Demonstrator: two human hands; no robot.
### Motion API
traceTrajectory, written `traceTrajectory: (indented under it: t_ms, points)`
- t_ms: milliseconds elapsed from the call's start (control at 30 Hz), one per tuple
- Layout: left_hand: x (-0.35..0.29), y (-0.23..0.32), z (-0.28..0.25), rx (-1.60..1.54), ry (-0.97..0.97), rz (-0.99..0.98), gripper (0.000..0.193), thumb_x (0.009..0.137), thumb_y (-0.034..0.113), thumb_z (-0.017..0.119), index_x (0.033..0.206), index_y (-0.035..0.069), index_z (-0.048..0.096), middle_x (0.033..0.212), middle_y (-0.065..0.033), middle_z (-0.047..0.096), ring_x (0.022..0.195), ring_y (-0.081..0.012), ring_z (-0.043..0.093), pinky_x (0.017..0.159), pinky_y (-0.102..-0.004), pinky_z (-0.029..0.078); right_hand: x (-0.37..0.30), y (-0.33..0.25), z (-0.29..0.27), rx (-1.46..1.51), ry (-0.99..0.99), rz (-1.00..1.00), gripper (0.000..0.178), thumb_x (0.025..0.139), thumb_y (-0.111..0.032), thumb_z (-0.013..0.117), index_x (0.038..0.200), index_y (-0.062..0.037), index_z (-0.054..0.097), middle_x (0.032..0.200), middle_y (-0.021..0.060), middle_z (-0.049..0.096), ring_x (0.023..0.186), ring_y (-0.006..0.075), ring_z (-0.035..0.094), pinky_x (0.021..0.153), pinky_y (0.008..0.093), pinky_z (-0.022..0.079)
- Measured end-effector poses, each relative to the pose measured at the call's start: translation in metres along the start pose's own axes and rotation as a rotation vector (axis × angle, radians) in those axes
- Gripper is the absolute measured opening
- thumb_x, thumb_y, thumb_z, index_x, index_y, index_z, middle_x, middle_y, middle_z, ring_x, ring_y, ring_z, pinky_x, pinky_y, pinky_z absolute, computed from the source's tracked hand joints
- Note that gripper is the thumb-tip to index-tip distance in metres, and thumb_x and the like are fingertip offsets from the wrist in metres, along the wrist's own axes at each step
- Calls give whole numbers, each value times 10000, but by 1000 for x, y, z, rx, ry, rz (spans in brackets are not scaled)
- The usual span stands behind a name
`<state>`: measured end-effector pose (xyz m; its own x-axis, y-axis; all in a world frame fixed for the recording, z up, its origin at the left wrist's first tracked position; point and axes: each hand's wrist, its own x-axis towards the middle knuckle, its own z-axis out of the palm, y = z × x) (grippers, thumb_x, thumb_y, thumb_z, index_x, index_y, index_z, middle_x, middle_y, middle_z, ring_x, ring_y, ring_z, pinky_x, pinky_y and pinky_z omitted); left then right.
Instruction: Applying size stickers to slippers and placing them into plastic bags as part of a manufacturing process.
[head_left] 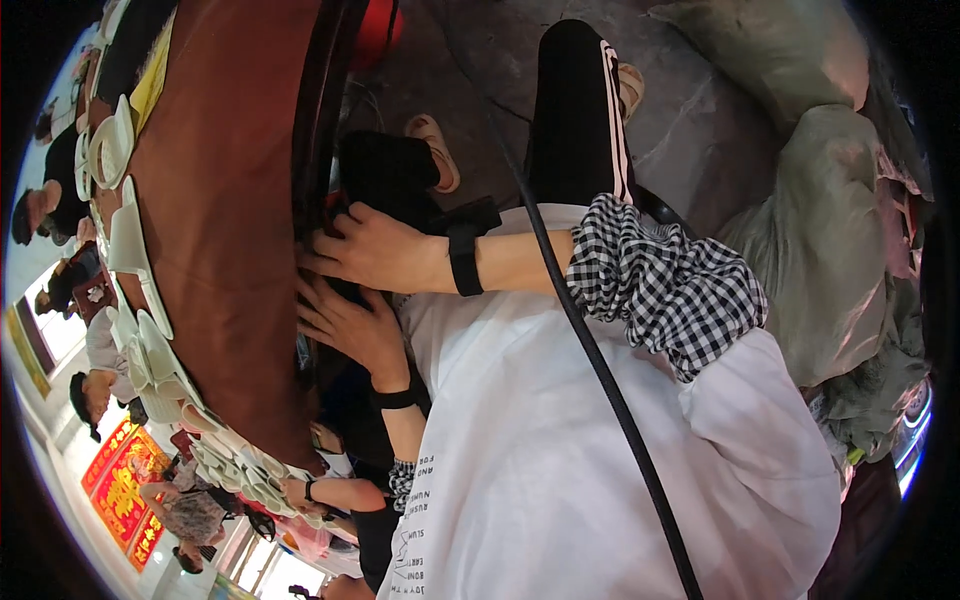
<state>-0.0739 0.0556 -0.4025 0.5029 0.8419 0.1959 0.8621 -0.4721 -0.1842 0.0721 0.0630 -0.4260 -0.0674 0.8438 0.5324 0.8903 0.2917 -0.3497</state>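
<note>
My right hand (pixel 378 250), with a black band on its wrist, reaches to the edge of a table with a brown cover (pixel 220 200). Its fingers are bent slightly and spread, with their tips against the dark edge, partly hidden. Just below it in the picture is my left hand (pixel 350 328), also banded in black. Its fingers stretch toward the brown cover and lie apart. The dark gap between the hands hides whatever is there. Nothing held shows in either hand.
White curved slipper-like pieces (pixel 130 250) line the table's far side, where several people sit. A co-worker's forearm (pixel 345 493) shows lower left. A black cable (pixel 600 365) crosses in front of my shirt. Greyish-green sacks (pixel 815 250) stand at the right. A red round object (pixel 378 35) is at the top.
</note>
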Motion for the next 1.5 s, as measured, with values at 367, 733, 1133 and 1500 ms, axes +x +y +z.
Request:
traceTrajectory:
  t_ms: [367,733,1133,1500]
  points:
    - [-1,5,-2,17,98,14,760,926,400,537,1469,-22,214,1542,-240,238,1389,-483,241,1132,-605,158,21,-24,-2,-37,-64,59,354,855,-229,558,1165,-71,624,911,43,674,852,189,605,749,309,441]
    - [1,5,-1,-89,117,-16,721,889,263,597,1439,-24,230,1516,-251,268,1395,-502,198,1123,-635,99,13,8,6,145,76,-113,245,862,-210,572,1076,-166,683,1082,-1,645,975,190,600,765,312,499]
    - [-4,7,0,-186,115,-114,760,792,104,605,1443,-22,234,1489,-260,290,1422,-449,184,1121,-656,42,20,3,10,158,-123,-113,418,841,-185,568,1255,-228,612,1008,60,660,890,217,662,753,334,519]
    - [2,8,-8,-91,6,-173,784,785,96,585,1475,-13,229,1513,-194,287,1443,-390,164,1129,-648,41,11,14,14,572,114,-101,449,789,-121,601,1238,-130,607,948,58,659,770,241,660,690,334,555]
